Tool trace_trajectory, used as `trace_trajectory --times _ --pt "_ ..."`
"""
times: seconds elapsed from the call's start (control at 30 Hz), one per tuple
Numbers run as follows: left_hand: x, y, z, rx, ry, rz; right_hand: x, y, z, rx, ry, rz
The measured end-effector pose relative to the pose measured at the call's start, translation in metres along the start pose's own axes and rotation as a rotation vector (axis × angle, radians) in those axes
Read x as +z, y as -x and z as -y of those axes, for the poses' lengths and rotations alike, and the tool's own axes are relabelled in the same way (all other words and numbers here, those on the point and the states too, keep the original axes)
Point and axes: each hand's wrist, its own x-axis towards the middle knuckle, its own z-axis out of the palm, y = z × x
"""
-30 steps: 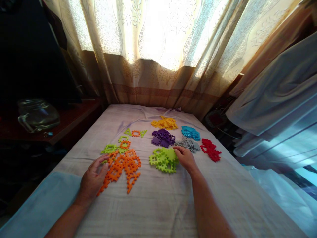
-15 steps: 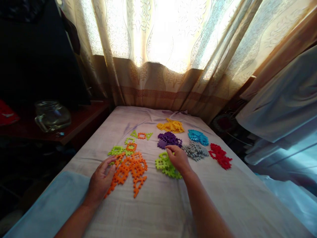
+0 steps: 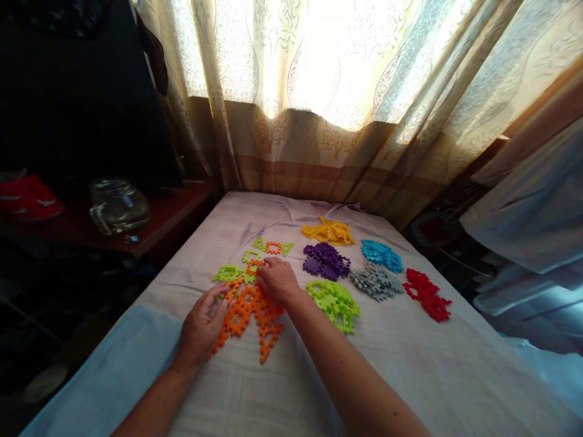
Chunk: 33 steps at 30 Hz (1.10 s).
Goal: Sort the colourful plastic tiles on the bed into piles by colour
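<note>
A glass jar (image 3: pixel 121 209) with a handle stands far to the left of the orange pile (image 3: pixel 243 308) and farther back. The left hand (image 3: pixel 200 331) is right at the left edge of the orange pile. Its fingers are bent, with a gap between the thumb and the rest, and the tips seem to touch the edge. The orange pile is made of flat toy pieces on a pale sheet (image 3: pixel 378 370). Some light green pieces (image 3: pixel 235 275) lie just behind it. Farther behind it are two green triangles (image 3: pixel 286 248) with an orange square (image 3: pixel 273 252) between them. The right hand (image 3: pixel 279 282) is over the back right part of the orange pile. Its fingers are bent and close together. I can't tell if they pinch anything, because the hand hides what is under it. To the right of the orange pile come a green pile (image 3: pixel 334 298), a purple pile (image 3: pixel 325 262), a yellow pile (image 3: pixel 330 232), a gray pile (image 3: pixel 376 282), a blue pile (image 3: pixel 381 256) and a red pile (image 3: pixel 426 294).
</note>
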Motion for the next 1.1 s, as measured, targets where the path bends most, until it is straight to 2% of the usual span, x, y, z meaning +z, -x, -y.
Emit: trace_trajectory --times 0.2,0.3,0.43,0.53,0.77,0.9,1.0,1.1 --pt "0.002 0.0 0.0 -0.015 0.019 -0.019 -0.009 0.013 -0.01 0.208 0.067 -0.021" --pt "0.002 0.0 0.001 -0.008 0.016 -0.015 -0.011 0.006 -0.006 0.1 0.022 -0.061" --pt "0.002 0.0 0.0 0.006 0.012 -0.018 -0.007 -0.012 0.003 -0.109 -0.026 0.035" --pt "0.001 0.0 -0.001 0.01 0.013 -0.021 -0.004 -0.02 0.007 -0.118 -0.015 0.089" --pt "0.001 -0.001 0.001 -0.004 0.01 -0.009 -0.002 -0.017 0.005 -0.039 -0.005 0.051" --pt "0.001 -0.001 0.002 -0.017 0.01 -0.012 -0.009 0.003 -0.008 0.082 -0.053 -0.078" --pt "0.001 -0.002 0.003 -0.026 0.011 -0.012 -0.018 0.036 -0.028 0.208 -0.084 -0.162" --pt "0.001 -0.002 0.004 -0.011 0.004 -0.013 -0.027 0.074 -0.052 0.319 -0.043 -0.152"
